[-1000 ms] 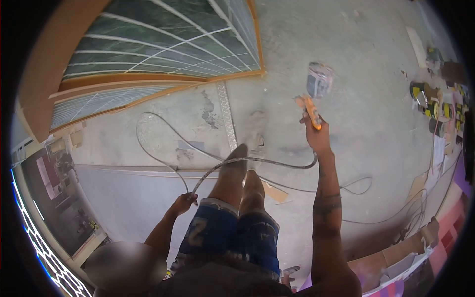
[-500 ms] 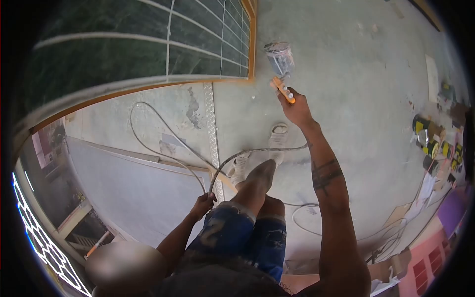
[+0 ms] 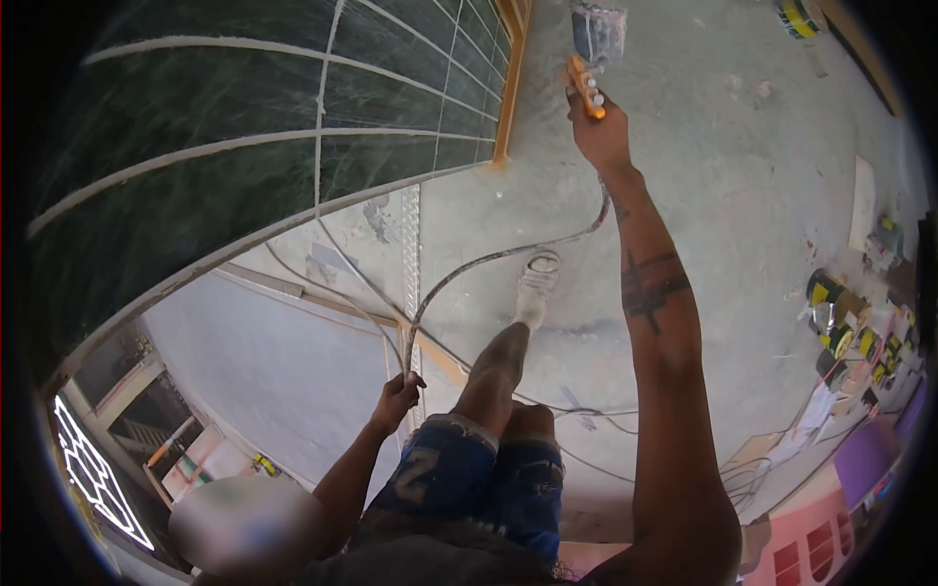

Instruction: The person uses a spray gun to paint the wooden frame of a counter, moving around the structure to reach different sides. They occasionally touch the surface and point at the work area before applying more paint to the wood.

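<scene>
My right hand [image 3: 601,132] is closed around the handle of an orange spray gun [image 3: 586,88] with pale knobs, held out ahead of me. A paint-smeared cup [image 3: 599,31] sits at its far end, partly cut off by the top of the view. A grey, stained hose [image 3: 493,256] runs from below my right hand in a curve to my left hand. My left hand [image 3: 399,400] is closed on the hose near my left thigh, and its loop trails off to the left. Close to the gun stands the wooden edge [image 3: 515,88] of a dark green panel with white lines [image 3: 225,98].
A pale grey board [image 3: 264,332] lies at left beside a metal strip [image 3: 410,244]. Several yellow-and-black cans [image 3: 835,340] stand along the right, with another can [image 3: 801,18] at the far top right. Cables [image 3: 586,415] cross the floor behind my legs.
My right hand has moved forward and slightly right with the spray gun. The hose has lifted and stretched after it. My left hand has shifted slightly, still on the hose; one foot no longer shows.
</scene>
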Demonstrator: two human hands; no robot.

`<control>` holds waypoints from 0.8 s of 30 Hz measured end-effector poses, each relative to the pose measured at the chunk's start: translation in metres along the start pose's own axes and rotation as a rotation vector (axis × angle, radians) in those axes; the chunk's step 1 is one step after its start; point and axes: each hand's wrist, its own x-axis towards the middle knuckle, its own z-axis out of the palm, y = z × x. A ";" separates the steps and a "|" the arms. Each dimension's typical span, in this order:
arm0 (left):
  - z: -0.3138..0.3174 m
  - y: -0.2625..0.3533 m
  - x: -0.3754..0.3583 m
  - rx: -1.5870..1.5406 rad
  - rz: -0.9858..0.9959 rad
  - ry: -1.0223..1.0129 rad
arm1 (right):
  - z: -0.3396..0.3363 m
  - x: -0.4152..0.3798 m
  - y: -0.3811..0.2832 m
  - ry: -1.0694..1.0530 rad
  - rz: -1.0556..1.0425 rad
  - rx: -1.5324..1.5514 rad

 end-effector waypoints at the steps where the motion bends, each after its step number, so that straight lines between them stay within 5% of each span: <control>1: 0.003 0.002 0.000 -0.022 0.007 -0.002 | -0.001 0.007 -0.003 -0.009 0.021 -0.030; 11: 0.019 -0.012 -0.002 -0.092 0.043 0.052 | 0.007 0.032 -0.020 -0.039 0.151 0.062; 24: 0.035 -0.070 -0.041 -0.066 -0.010 0.120 | -0.019 -0.121 -0.010 -0.316 0.262 0.022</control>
